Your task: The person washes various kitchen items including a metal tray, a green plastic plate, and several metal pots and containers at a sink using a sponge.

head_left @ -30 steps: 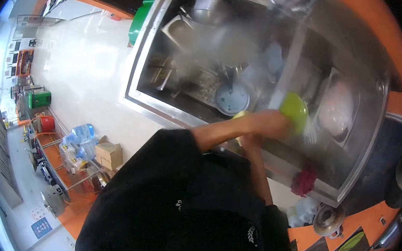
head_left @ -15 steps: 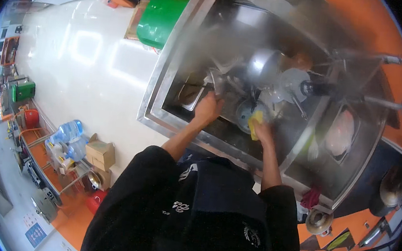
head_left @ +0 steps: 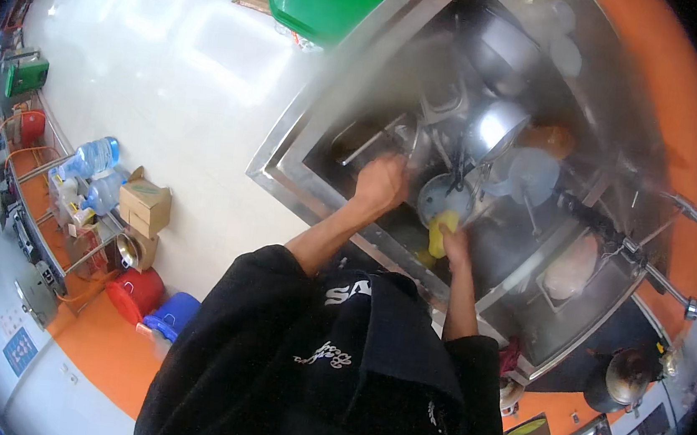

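My left hand [head_left: 381, 183] is closed in a fist over the left part of a steel sink [head_left: 329, 203]. A shiny metal utensil [head_left: 411, 135] rises from that fist; its exact kind is blurred by glare and haze. Folded in my right hand [head_left: 456, 246] is a yellow cloth [head_left: 442, 231], resting against the near rim of a pale round bowl [head_left: 434, 205]. Tongs-like dark handles [head_left: 459, 161] lean into that bowl. Beyond it stand a shiny metal bowl [head_left: 498, 131] and a translucent plastic container [head_left: 531, 175].
A faucet with a metal pipe [head_left: 661, 281] reaches in from the right. A side basin holds a pale plastic-wrapped bundle [head_left: 572, 266]. A green bin [head_left: 327, 2] stands beyond the sink's left edge. A soot-stained pot [head_left: 622, 378] sits at the lower right.
The head view has shifted, so the sink appears turned and further right. My left hand has closed in tighter beside the pale bowl. The yellow cloth stays in my right hand.
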Demonstrator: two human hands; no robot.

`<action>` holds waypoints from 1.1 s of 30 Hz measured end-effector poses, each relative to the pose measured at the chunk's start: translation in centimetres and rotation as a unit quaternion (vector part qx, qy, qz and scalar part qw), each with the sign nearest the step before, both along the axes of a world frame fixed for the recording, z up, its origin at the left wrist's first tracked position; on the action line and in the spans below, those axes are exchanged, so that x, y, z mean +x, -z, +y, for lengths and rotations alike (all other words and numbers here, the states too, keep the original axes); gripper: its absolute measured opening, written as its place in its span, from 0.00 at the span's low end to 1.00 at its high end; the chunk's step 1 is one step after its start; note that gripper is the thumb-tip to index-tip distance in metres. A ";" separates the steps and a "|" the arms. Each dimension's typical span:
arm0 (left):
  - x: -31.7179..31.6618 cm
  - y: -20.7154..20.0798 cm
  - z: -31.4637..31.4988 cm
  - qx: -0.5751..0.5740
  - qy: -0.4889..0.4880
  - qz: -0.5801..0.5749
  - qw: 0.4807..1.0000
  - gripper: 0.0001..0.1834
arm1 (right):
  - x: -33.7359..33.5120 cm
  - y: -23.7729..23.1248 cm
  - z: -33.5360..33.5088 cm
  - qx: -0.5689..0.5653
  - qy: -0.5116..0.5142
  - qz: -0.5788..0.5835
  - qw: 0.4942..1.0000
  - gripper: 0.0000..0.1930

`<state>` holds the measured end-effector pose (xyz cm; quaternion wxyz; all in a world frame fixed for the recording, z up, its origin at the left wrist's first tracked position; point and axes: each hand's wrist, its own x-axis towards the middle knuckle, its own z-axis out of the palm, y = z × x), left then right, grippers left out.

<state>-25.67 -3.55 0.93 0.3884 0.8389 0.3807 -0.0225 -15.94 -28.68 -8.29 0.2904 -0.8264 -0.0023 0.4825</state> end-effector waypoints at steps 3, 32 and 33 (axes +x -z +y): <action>0.0 0.2 -0.3 -0.020 0.024 0.026 0.999 0.11 | 0.4 0.6 -0.3 -0.013 -0.008 0.003 1.000 0.19; -3.1 3.0 6.7 -0.118 -0.259 -0.133 0.950 0.15 | -1.2 -4.6 1.6 0.037 0.058 -0.002 0.998 0.19; -3.0 2.7 7.1 -0.179 -0.257 -0.134 0.940 0.15 | -1.1 -4.7 1.2 0.046 0.077 0.000 0.996 0.19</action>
